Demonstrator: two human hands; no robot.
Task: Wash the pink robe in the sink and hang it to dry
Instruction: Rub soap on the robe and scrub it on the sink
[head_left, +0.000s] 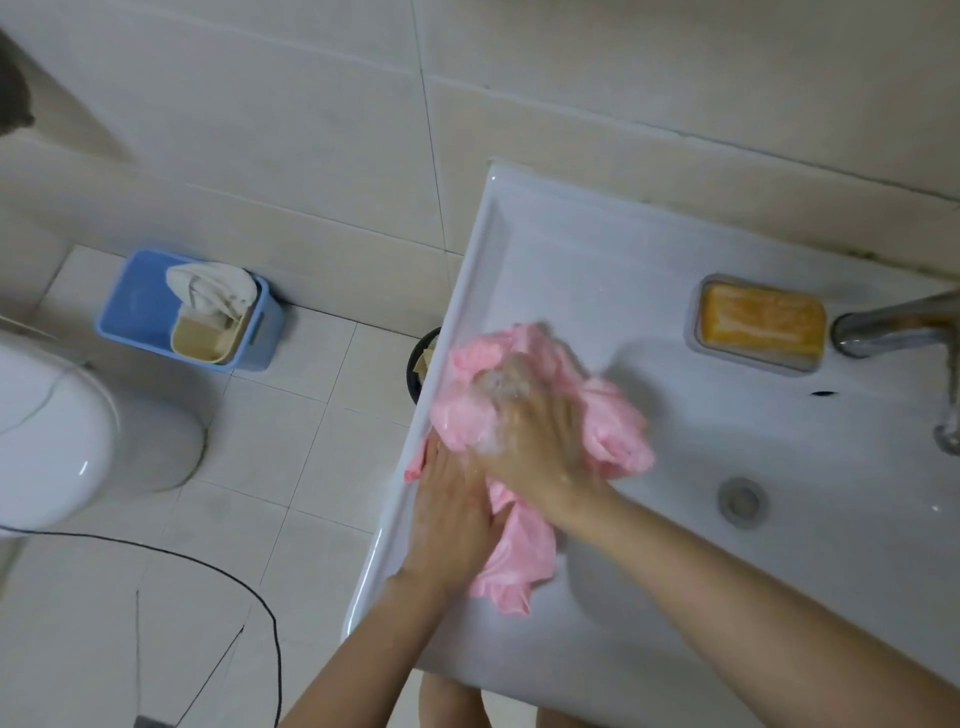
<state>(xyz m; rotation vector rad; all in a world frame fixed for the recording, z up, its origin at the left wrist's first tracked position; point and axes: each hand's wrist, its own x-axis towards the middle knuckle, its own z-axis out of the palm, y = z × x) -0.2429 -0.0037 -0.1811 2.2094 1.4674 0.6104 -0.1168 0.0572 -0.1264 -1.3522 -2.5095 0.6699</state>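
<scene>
No legible text, label, number or sign; face of the orange rectangular soap bar (761, 323) beyond the right hand (527, 434) too blurred to read

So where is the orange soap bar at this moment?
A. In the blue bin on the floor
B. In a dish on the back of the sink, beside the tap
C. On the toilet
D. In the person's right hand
B: the orange soap bar lies in its dish on the back ledge of the sink, just left of the tap.
</scene>
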